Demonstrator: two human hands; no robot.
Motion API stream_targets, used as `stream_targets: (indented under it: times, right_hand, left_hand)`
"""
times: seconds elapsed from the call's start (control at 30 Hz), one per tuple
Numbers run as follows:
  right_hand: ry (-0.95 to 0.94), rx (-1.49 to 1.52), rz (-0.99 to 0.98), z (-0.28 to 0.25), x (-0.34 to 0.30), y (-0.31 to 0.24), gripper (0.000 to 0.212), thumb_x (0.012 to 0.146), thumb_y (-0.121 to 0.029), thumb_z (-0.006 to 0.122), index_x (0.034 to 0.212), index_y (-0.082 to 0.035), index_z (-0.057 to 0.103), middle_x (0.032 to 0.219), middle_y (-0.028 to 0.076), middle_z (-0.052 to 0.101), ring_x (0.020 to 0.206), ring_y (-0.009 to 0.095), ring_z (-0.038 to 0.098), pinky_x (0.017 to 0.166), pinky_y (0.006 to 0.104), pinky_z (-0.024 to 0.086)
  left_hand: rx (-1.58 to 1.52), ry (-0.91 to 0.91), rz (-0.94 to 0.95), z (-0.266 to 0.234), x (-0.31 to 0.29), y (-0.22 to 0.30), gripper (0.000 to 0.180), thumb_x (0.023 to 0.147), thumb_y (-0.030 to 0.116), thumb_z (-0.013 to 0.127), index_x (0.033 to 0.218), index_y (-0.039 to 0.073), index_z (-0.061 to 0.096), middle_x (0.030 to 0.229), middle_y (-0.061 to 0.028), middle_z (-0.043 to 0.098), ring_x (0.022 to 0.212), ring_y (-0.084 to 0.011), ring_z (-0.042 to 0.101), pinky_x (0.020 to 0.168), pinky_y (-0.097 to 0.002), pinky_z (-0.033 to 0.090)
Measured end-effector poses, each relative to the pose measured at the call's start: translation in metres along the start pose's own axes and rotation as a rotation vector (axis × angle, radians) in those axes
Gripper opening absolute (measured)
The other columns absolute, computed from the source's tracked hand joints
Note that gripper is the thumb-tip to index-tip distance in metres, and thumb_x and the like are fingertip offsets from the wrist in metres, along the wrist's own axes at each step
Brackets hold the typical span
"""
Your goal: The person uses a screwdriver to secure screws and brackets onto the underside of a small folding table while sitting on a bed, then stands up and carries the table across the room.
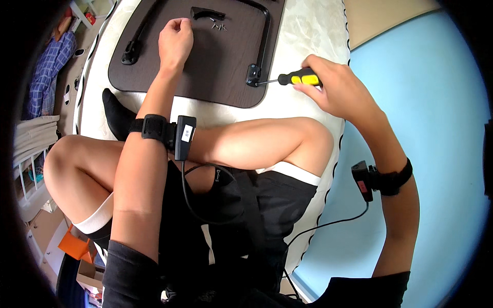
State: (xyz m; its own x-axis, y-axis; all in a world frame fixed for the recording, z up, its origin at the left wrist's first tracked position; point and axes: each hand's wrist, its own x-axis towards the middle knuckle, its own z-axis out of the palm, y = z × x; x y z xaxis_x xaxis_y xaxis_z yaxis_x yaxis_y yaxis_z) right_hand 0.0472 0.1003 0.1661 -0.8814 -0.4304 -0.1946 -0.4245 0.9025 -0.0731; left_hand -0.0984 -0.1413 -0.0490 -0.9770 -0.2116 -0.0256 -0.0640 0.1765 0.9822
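Observation:
A dark brown wooden board with rounded corners lies in front of my crossed legs. Its black folding metal leg ends in a black plastic bracket near the board's right edge. My right hand grips the black and yellow handle of a screwdriver, held nearly level, its tip at the bracket. Above the board's middle, my left hand has its fingers curled together; what they hold, if anything, is hidden. Beside it are several small screws and a loose black plastic piece.
A second bracket and leg sit on the board's left side. The board rests on a cream padded surface with a light blue surface at right. Blue checked cloth and an orange box are at left.

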Motion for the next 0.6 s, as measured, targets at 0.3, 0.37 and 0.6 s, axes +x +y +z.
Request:
stream_targets:
  times: [0.3,0.37,0.6]
  right_hand:
    - [0.066,-0.11,-0.139,-0.002,0.007,-0.01,0.045,0.087,-0.038,0.069,0.09,0.004,0.054,0.08,0.021,0.064,0.066,0.031,0.067,0.061,0.0333,0.054]
    - [0.089,-0.137,-0.197,0.002,0.007,-0.01,0.043,0.087,-0.036,0.069,0.09,0.004,0.054,0.08,0.021,0.064,0.066,0.031,0.067,0.061,0.0336,0.054]
    - [-0.041,-0.016,0.452,0.012,0.018,-0.024,0.041,0.084,-0.033,0.072,0.09,0.004,0.056,0.07,0.023,0.063,0.065,0.032,0.068,0.058,0.0376,0.054]
  left_hand:
    - [0.362,-0.083,0.304,0.003,-0.006,-0.006,0.026,0.087,0.022,0.065,0.106,0.004,0.068,0.1,-0.0119,0.07,0.092,-0.0287,0.066,0.086,-0.0359,0.05]
    - [0.467,-0.057,0.466,0.008,-0.006,-0.008,0.026,0.086,0.023,0.066,0.105,0.006,0.069,0.1,-0.0109,0.07,0.094,-0.0285,0.065,0.087,-0.0374,0.048]
    - [0.7,-0.059,0.564,0.018,-0.013,-0.001,0.024,0.087,0.03,0.067,0.104,0.013,0.071,0.104,-0.0042,0.067,0.099,-0.0245,0.059,0.087,-0.0377,0.04]
